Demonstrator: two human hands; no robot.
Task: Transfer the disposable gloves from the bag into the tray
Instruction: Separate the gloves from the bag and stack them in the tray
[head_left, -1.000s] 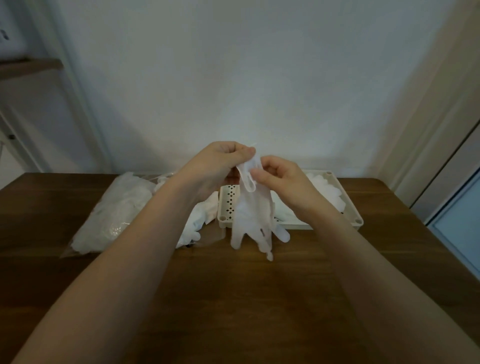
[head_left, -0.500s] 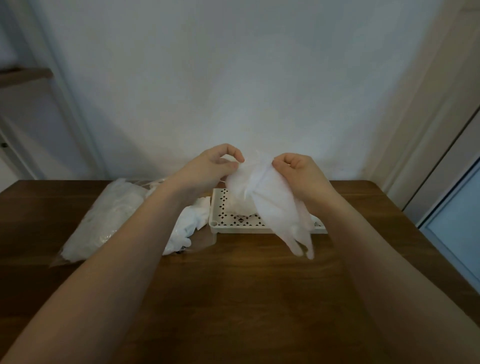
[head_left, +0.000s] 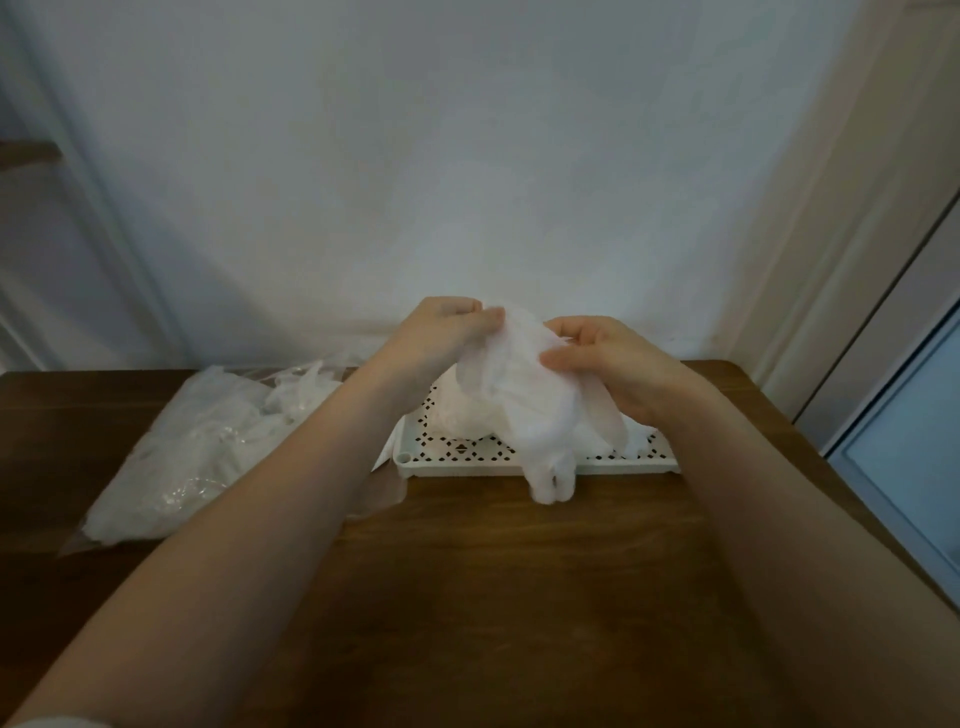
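A thin white disposable glove (head_left: 535, 410) hangs over the white perforated tray (head_left: 467, 460), its fingertips dangling past the tray's front rim. My left hand (head_left: 441, 338) pinches the glove's cuff on the left side. My right hand (head_left: 608, 364) grips the cuff on the right side, thumb pressed on the film. More white gloves (head_left: 457, 410) lie heaped in the tray behind the held one. The clear plastic bag (head_left: 187, 447) of gloves lies on the table to the left, its mouth toward the tray.
The dark wooden table (head_left: 493, 597) stretches toward me. A pale wall stands right behind the tray. A door frame (head_left: 852, 291) and a glass panel (head_left: 909, 457) are at the right, past the table's edge.
Both hands have carried the glove away from me and lower, over the tray. The cuff, first pinched narrow, is now spread between the hands, and the glove bunches over the tray.
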